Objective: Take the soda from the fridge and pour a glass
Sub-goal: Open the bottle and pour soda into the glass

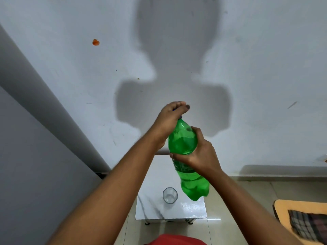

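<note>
Overhead, my right hand [200,156] grips the green soda bottle [184,140] around its middle, holding it tilted in the air above the white marbled tabletop [154,207]. My left hand [170,114] is closed over its cap. An empty glass [170,195] stands upright on the tabletop, just left of the bottle's base.
</note>
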